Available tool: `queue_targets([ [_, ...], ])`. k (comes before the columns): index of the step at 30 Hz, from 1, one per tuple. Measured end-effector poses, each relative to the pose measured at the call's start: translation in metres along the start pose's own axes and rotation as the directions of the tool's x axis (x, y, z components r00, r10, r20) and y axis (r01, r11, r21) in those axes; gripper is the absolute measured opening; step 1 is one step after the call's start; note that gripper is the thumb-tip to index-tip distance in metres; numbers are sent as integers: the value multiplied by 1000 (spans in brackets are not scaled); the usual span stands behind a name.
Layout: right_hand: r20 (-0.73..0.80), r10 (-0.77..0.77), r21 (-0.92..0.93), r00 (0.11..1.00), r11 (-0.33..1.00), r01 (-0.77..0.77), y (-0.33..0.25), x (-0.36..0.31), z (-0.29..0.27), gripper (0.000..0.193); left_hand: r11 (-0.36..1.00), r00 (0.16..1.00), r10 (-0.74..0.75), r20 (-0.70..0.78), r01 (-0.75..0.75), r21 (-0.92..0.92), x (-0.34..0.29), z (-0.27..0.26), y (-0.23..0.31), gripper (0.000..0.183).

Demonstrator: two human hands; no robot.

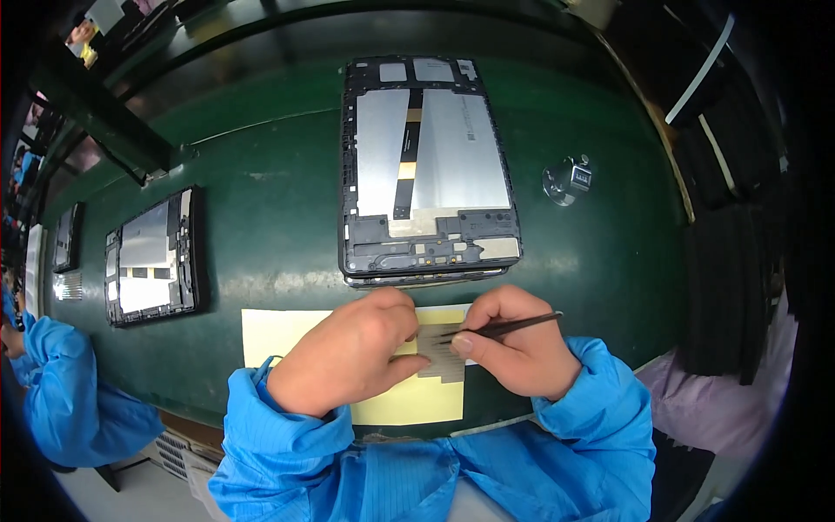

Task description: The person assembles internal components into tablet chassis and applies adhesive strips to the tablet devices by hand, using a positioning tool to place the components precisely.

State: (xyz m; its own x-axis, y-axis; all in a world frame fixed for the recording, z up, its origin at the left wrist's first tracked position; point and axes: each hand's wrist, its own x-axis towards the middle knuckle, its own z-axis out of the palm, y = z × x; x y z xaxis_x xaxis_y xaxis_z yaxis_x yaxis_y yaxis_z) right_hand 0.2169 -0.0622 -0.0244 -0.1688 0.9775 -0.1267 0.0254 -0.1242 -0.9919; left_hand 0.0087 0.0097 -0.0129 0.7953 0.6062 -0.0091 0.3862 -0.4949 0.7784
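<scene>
My right hand point(526, 352) pinches a pair of dark tweezers point(522, 325), their tips over a small grey sheet point(442, 364) marked with fine lines. Closed at the sheet's left edge is my left hand point(344, 357), its thumb on the sheet and its other fingers curled. Both hands are above pale yellow paper point(409, 409), and a white piece shows along the paper's right side. Just beyond them lies a stack of opened tablet bodies point(452, 157); the top one has a silver panel and a dark flex cable point(409, 143) running lengthwise.
To the right of the stack sits a silver tally counter point(576, 178) on the green table point(270, 217). More tablet bodies point(152, 261) lie at left, near a co-worker's blue sleeve point(65, 374). A dark post point(104, 117) rises at the far left.
</scene>
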Motion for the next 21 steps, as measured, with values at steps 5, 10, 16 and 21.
queue_targets([
  [5, -31, -50, -123, 998, 991, 46, 3, 18, 11, 15, 999, 999, 22, -44, -24, -40, 0, 0, -3, 22],
  [10, -25, 46, -69, 999, 997, -47, 1, 17, 9, 15, 999, 997, 26, -70, -28, -38, 0, 2, -3, 22],
  [16, 0, -12, -204, 1000, 979, 12, 0, 20, 7, 14, 999, 997, 30, -71, -32, -25, 2, 2, -2, 23],
  [21, -33, -3, -154, 999, 988, -2, 6, 19, 6, 14, 999, 996, 37, -84, -39, -16, 3, 1, -2, 23],
])
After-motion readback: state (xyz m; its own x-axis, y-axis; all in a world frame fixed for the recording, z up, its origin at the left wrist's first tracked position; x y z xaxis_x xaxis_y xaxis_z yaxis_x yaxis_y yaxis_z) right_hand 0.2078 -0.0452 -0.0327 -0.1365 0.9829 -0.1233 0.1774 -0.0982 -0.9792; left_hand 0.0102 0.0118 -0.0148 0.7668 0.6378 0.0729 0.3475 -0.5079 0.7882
